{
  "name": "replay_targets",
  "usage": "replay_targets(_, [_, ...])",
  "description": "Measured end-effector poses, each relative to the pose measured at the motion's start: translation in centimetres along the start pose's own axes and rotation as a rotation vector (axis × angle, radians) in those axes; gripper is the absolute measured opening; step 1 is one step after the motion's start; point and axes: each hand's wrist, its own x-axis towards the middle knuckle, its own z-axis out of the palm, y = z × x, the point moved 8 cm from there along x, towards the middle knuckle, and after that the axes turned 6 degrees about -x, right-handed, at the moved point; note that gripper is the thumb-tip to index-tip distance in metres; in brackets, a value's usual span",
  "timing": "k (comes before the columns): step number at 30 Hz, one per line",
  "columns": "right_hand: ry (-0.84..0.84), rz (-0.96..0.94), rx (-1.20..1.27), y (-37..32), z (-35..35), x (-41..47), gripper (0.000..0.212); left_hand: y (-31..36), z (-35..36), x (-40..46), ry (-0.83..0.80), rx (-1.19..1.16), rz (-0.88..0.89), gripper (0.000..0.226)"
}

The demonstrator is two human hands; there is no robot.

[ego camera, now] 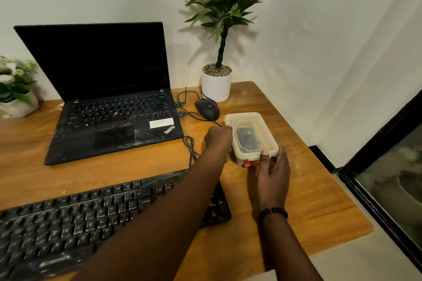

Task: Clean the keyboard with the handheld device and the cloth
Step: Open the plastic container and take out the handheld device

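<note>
A dusty black keyboard [91, 217] lies at the front left of the wooden desk [308, 201]. To its right stands a translucent plastic box [251, 137] with its lid on; something dark shows through the lid and something red at its base. My left hand [218, 141] holds the box's left side, fingers hidden behind it. My right hand [272, 171] grips the near right corner, thumb on the lid's rim. No cloth or handheld device is plainly visible.
An open black laptop [109, 107] sits behind the keyboard, with a wired black mouse [206, 109] and its cable beside it. A potted plant in a white pot [216, 84] stands at the back, another plant [16, 91] at the far left. The desk's edge runs close on the right.
</note>
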Motion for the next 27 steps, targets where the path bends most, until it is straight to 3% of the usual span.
replay_targets(4, [0.015,-0.040,0.037,-0.1,-0.1,-0.2,0.055,-0.5,-0.7,-2.0,0.011,0.027,0.068,0.020])
replay_targets(8, [0.004,-0.070,0.002,-0.4,-0.1,-0.5,0.052,1.6,-1.5,-4.1,0.011,0.237,0.229,0.018])
replay_targets(15, [0.053,-0.183,-0.010,-1.7,-0.9,-0.7,0.051,3.3,-1.8,-6.0,0.025,0.244,0.349,0.041])
replay_targets(21, [0.159,-0.050,0.423,-1.6,-4.3,-1.9,0.044,4.2,-0.7,-8.4,-0.094,0.172,0.429,0.037])
replay_targets(25, [0.109,0.176,0.955,-1.4,-5.1,-1.7,0.047,4.0,1.2,-10.4,-0.189,0.141,0.471,0.032])
replay_targets(27, [0.093,0.203,1.046,-2.2,-5.6,-1.7,0.043,4.3,2.5,-12.1,-0.300,0.158,0.520,0.034])
